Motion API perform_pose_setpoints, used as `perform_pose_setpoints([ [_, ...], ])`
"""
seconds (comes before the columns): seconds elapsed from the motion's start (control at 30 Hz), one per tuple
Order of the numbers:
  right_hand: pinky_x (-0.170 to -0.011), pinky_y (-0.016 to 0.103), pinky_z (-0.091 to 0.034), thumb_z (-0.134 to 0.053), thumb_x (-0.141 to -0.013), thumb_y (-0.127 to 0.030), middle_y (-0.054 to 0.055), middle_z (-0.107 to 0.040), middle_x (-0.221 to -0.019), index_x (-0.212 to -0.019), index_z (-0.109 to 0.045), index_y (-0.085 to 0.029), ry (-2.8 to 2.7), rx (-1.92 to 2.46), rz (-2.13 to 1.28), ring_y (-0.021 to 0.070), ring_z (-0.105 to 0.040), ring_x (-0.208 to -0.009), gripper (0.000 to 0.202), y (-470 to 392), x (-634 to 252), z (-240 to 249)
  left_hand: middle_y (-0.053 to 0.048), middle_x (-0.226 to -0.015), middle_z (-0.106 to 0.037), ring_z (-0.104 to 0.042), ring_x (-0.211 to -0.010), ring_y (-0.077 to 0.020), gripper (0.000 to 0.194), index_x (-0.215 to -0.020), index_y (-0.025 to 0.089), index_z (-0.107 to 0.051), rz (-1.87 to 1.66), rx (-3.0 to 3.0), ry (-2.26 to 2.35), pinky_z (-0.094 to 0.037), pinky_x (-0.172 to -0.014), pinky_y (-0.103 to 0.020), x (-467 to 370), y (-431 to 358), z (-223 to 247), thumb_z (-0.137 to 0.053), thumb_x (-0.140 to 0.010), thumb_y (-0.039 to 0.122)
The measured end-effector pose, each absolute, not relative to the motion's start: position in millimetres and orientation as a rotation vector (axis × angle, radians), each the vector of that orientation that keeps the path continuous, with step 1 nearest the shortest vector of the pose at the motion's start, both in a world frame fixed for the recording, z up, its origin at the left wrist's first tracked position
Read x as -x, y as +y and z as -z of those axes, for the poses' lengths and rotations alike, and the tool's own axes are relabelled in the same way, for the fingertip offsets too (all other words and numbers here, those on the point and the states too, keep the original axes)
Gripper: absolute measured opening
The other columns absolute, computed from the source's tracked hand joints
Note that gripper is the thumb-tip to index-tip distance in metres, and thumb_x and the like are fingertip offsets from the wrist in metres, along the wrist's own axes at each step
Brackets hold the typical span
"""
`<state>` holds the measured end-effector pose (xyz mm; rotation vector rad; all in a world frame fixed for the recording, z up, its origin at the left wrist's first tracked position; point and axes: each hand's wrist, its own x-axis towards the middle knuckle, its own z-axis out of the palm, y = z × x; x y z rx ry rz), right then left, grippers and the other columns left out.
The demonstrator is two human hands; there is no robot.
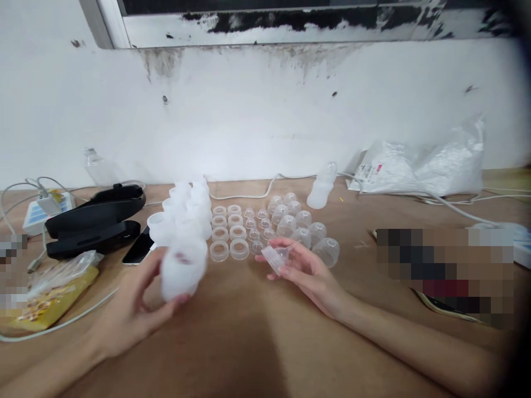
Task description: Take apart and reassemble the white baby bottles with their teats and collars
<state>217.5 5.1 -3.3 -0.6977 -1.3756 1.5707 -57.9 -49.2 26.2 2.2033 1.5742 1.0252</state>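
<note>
My left hand (139, 309) is wrapped round a white translucent bottle body (183, 271), lifted in front of the rows of similar white bottle bodies (193, 213). In my right hand (313, 276) a clear ring with a nipple (277, 258) is pinched between thumb and fingers, tilted to the left. Between the hands and beyond them lie two columns of clear rings (219, 250), then small clear nipples (254, 235). Domed clear caps (326, 252) stand in rows just behind my right hand.
An assembled bottle (322, 187) stands near the wall. Plastic bags (423, 166) lie at the back right. On the left are a black case (95, 221), a phone (139, 247), a yellow packet (58, 290), a power strip (47, 210) and cables. Blurred-out items lie far right.
</note>
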Motion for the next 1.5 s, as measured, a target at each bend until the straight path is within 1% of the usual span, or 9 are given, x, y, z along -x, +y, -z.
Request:
perform_pose_setpoints([
  [0.13,-0.083,0.034,-0.046,-0.059,-0.075,-0.023,0.003,-0.058,-0.099,-0.1,-0.052,-0.023,-1.233,0.685,-1.573,0.0162,-0.055,-0.098,0.026,10,-219,4,-0.004,-0.097,-0.058,-0.055,-0.087,-0.0189,0.032,-0.101,0.019,-0.051,-0.717,-2.189,1.175,-0.045,-0.074,-0.025,23,-20,-25,-0.056,-0.071,0.029],
  [0.27,-0.076,0.027,-0.048,-0.057,-0.077,-0.021,0.002,-0.055,-0.109,-0.101,-0.054,-0.025,-1.117,0.653,-1.627,0.0144,-0.056,-0.096,0.025,13,-221,5,-0.006,-0.101,-0.06,-0.055,-0.091,-0.0199,0.036,-0.105,0.017,-0.05,-0.797,-1.941,1.098,-0.046,-0.077,-0.028,9,-3,-14,-0.054,-0.072,0.031],
  [0.4,-0.071,0.025,-0.048,-0.057,-0.078,-0.02,0.003,-0.055,-0.109,-0.101,-0.054,-0.025,-1.101,0.622,-1.704,0.0155,-0.057,-0.096,0.024,13,-221,5,-0.005,-0.103,-0.059,-0.055,-0.092,-0.0197,0.037,-0.108,0.018,-0.047,-0.789,-1.805,1.064,-0.045,-0.079,-0.029,12,0,-8,-0.054,-0.075,0.033],
  [0.97,-0.072,0.026,-0.049,-0.058,-0.077,-0.02,0.003,-0.057,-0.104,-0.1,-0.056,-0.024,-1.083,0.593,-1.715,0.0152,-0.057,-0.093,0.024,11,-220,5,-0.005,-0.101,-0.055,-0.051,-0.094,-0.0204,0.033,-0.103,0.018,-0.044,-0.742,-1.8,1.015,-0.042,-0.081,-0.032,10,1,-8,-0.052,-0.076,0.036],
  [1.07,-0.075,0.027,-0.049,-0.06,-0.075,-0.017,0.002,-0.056,-0.107,-0.105,-0.055,-0.027,-1.142,0.62,-1.645,0.0126,-0.056,-0.091,0.032,10,-219,5,-0.004,-0.097,-0.055,-0.052,-0.089,-0.0187,0.033,-0.102,0.018,-0.042,-0.755,-1.866,1.045,-0.043,-0.076,-0.029,10,-3,-11,-0.052,-0.075,0.034],
  [1.2,-0.082,0.026,-0.046,-0.065,-0.069,-0.013,0.001,-0.053,-0.113,-0.107,-0.054,-0.029,-1.338,0.619,-1.611,0.0122,-0.055,-0.096,0.043,8,-219,6,-0.002,-0.095,-0.056,-0.053,-0.084,-0.0175,0.029,-0.099,0.019,-0.049,-0.716,-1.94,1.14,-0.043,-0.071,-0.026,9,-8,-19,-0.051,-0.075,0.035],
  [1.3,-0.08,0.025,-0.047,-0.066,-0.067,-0.013,0.0,-0.053,-0.113,-0.109,-0.053,-0.031,-1.45,0.621,-1.584,0.0116,-0.057,-0.093,0.048,7,-220,8,-0.001,-0.075,-0.059,-0.054,-0.063,-0.0144,0.035,-0.103,0.02,-0.05,-0.577,-1.651,1.178,-0.04,-0.048,-0.02,7,-10,-29,-0.047,-0.077,0.042],
  [1.4,-0.077,0.026,-0.048,-0.065,-0.069,-0.015,0.001,-0.055,-0.111,-0.11,-0.052,-0.03,-1.532,0.664,-1.573,0.0116,-0.059,-0.088,0.046,6,-221,8,-0.001,-0.065,-0.059,-0.052,-0.051,-0.0128,0.04,-0.104,0.019,-0.052,-0.448,-1.362,1.092,-0.031,-0.036,-0.017,4,-12,-36,-0.038,-0.08,0.047],
  [1.5,-0.076,0.026,-0.048,-0.065,-0.069,-0.017,0.001,-0.057,-0.105,-0.107,-0.053,-0.027,-1.583,0.719,-1.553,0.011,-0.059,-0.083,0.041,5,-222,7,-0.001,-0.066,-0.06,-0.054,-0.052,-0.0129,0.041,-0.104,0.02,-0.054,-0.463,-1.371,1.132,-0.033,-0.036,-0.017,2,-15,-40,-0.038,-0.08,0.049],
])
